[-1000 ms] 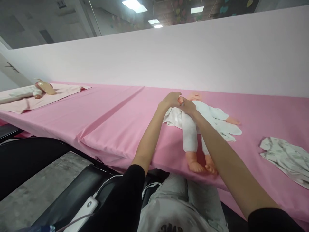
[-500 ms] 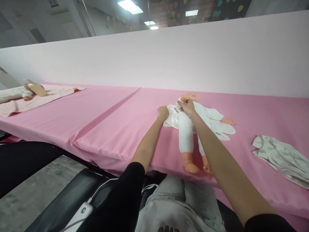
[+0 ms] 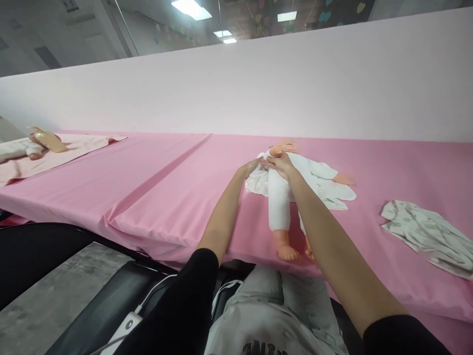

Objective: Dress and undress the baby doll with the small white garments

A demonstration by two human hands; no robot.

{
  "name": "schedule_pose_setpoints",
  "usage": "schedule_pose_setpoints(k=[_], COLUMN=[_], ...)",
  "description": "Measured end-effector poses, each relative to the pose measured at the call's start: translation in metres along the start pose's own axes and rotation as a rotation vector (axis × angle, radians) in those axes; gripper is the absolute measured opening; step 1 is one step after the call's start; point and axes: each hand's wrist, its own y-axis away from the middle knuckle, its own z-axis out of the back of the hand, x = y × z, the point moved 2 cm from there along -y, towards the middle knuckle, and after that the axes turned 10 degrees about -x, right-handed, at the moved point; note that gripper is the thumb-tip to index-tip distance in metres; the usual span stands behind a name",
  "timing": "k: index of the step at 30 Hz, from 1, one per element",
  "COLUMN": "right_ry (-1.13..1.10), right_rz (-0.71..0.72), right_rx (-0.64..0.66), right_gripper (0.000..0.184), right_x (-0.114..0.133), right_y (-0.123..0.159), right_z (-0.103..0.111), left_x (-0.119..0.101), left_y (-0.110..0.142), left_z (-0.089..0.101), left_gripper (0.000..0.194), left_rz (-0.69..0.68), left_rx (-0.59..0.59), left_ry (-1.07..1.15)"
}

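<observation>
Touching, seemingly, a doll's white sleepsuit (image 3: pixel 325 185): left hand (image 3: pixel 251 167) beside right hand (image 3: pixel 281 165).

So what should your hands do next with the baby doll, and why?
Maybe your left hand should smooth the bunched white cloth flap across the pink plastic baby doll, because that flap looks loose beside the doll's body, and your right hand is at the doll's chest, ready to meet it.

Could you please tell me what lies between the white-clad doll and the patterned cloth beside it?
In the head view, only pink tablecloth lies between the doll and the patterned cloth.
</observation>
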Motion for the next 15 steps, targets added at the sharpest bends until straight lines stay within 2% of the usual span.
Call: schedule_pose_setpoints(k=[2,4,6,8,10,13,15], right_ry=[-0.048,-0.131,-0.249,-0.348,-0.386,-0.344,-0.303], right_rz=[0.011,-0.006,-0.033,-0.058,-0.073,-0.087,-0.073], right_rx=[0.022,0.074,0.125,0.125,0.07,0.013,0.014], right_gripper=[0.029,0.019,0.014,0.014,0.011,0.002,0.004], right_x=[0.002,0.005,0.007,0.008,0.008,0.009,0.009], right_y=[0.001,0.001,0.001,0.0,0.0,0.001,0.002], right_z=[0.001,0.002,0.004,0.005,0.006,0.003,0.001], left_x=[0.005,0.009,0.01,0.009,0.008,0.007,0.006], left_y=[-0.005,-0.012,-0.019,-0.023,-0.026,-0.028,-0.028], left_z=[0.0,0.005,0.009,0.01,0.008,0.004,0.003], left_gripper=[0.033,0.029,0.028,0.023,0.015,0.014,0.017], left_rz=[0.052,0.087,0.111,0.132,0.154,0.173,0.156], left_rx=[-0.065,-0.188,-0.239,-0.207,-0.161,-0.116,-0.091], left_ry=[0.094,0.141,0.172,0.221,0.272,0.319,0.335])
